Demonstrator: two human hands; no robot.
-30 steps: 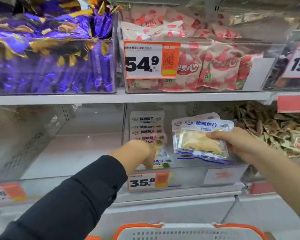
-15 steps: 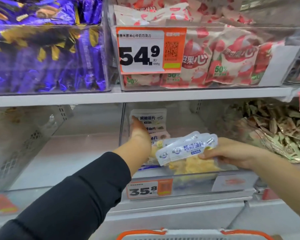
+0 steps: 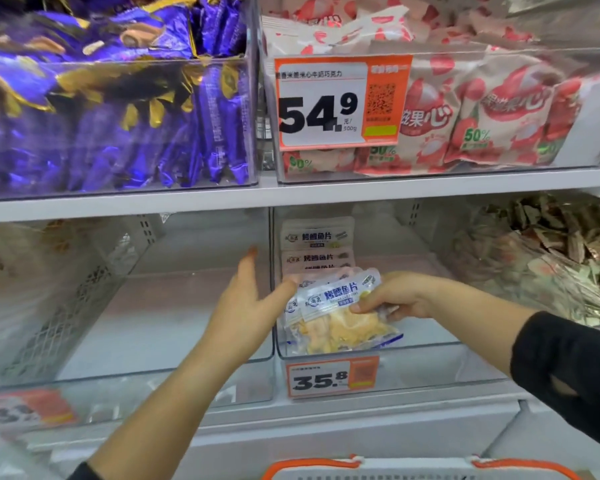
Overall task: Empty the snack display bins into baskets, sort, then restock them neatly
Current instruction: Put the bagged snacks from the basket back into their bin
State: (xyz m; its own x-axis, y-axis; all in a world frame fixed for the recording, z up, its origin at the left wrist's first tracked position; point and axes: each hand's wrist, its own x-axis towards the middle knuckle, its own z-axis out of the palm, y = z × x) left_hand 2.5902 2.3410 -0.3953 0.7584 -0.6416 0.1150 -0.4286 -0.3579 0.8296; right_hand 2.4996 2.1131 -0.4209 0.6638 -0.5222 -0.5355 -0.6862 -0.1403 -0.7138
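Observation:
My right hand point(image 3: 399, 296) grips a small stack of fish-slice packets point(image 3: 340, 310), white and blue with yellow contents, over the front of the clear middle bin point(image 3: 430, 362) on the lower shelf. More of the same packets point(image 3: 317, 237) stand in a row at the bin's back left. My left hand point(image 3: 246, 299) is open with fingers straight, its thumb touching the left edge of the held packets, in front of the divider between the two lower bins. A white basket with orange rim point(image 3: 416, 467) shows at the bottom edge.
The lower left clear bin point(image 3: 136, 372) holds nothing visible. The lower right bin holds small brown-green wrapped snacks point(image 3: 561, 258). Upper shelf bins hold purple packets point(image 3: 118, 116) and red-white packets point(image 3: 492, 112). Price tags read 54.9 point(image 3: 321, 109) and 35.8 point(image 3: 326, 377).
My left hand has come out of the middle bin and moved left, opening flat beside the packets. My right hand has kept the packets low at the bin's front.

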